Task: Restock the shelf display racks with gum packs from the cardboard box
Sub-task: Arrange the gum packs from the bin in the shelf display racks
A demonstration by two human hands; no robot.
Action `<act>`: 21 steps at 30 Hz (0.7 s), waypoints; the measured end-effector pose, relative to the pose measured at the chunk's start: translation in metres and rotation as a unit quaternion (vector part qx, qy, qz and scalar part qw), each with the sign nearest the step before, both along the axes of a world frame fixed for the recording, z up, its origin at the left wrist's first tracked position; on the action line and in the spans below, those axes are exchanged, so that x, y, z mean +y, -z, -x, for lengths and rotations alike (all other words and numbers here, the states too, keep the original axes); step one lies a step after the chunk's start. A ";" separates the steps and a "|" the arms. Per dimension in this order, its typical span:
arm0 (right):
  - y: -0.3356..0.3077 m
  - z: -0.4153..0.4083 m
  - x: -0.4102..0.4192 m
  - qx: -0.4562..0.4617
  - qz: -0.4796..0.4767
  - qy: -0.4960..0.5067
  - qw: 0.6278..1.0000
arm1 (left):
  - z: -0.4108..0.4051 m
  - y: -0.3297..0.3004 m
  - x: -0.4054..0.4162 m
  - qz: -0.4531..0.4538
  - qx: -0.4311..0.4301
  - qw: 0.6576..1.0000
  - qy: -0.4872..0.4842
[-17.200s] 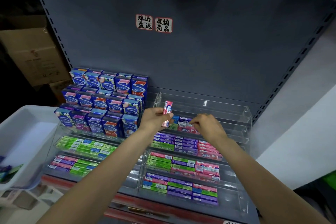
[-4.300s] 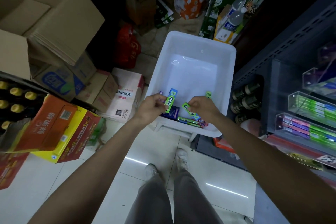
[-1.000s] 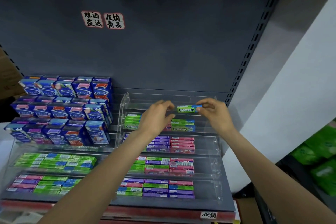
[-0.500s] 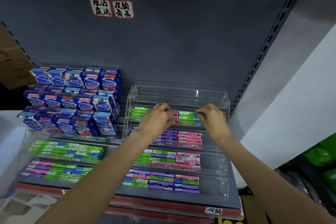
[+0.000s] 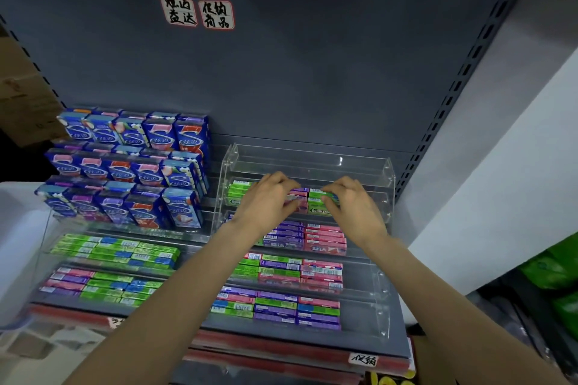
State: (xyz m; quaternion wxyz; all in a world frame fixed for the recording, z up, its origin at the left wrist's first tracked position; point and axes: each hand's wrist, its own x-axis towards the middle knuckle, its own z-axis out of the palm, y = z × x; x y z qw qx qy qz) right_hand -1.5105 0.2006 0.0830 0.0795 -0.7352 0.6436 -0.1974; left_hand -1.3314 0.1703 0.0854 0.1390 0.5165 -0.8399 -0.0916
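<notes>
Green gum packs [image 5: 322, 201] sit in the 2nd tier from the top of the clear rack [image 5: 387, 184], w/ both hands on that row: right hand [image 5: 352, 208] curls its fingers on the top green pack, left hand [image 5: 266, 203] rests fingertips on the pink packs [image 5: 297, 197] beside it. To seat it well, I'd square the pack flat on its stack, label facing front, then nudge the neighbours flush so nothing tilts over the lip.

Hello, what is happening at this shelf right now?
A person is restocking gum in a clear acrylic rack on a grey shelf. Both hands reach into its second tier from the top: the left hand rests on the pink packs, and the right hand is on the green gum packs beside them. The top tier looks empty; the lower tiers hold rows of packs. To the left stand blue gum boxes.
</notes>
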 end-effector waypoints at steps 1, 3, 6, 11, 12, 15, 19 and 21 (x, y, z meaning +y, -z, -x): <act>-0.003 -0.007 0.001 -0.010 0.001 -0.006 1.000 | -0.004 -0.003 0.002 -0.001 0.017 1.000 -0.008; -0.008 -0.024 0.002 -0.030 -0.002 -0.021 0.999 | -0.017 -0.007 0.007 -0.009 0.059 0.998 -0.025; -0.015 -0.058 0.002 -0.055 0.003 -0.048 0.997 | -0.049 -0.013 0.019 0.000 0.104 0.993 -0.053; -0.020 -0.152 0.003 -0.072 0.009 -0.108 0.991 | -0.138 -0.015 0.045 0.016 0.175 0.978 -0.108; -0.021 -0.176 0.003 -0.075 0.010 -0.122 0.990 | -0.162 -0.015 0.050 0.013 0.186 0.974 -0.125; -0.020 -0.256 0.007 -0.073 0.004 -0.162 0.984 | -0.242 -0.009 0.067 0.014 0.202 0.964 -0.171; -0.010 -0.372 0.019 -0.072 -0.036 -0.202 0.976 | -0.360 0.009 0.087 -0.006 0.185 0.958 -0.219; 0.002 -0.427 0.022 -0.068 -0.054 -0.223 0.971 | -0.418 0.022 0.094 -0.033 0.139 0.963 -0.230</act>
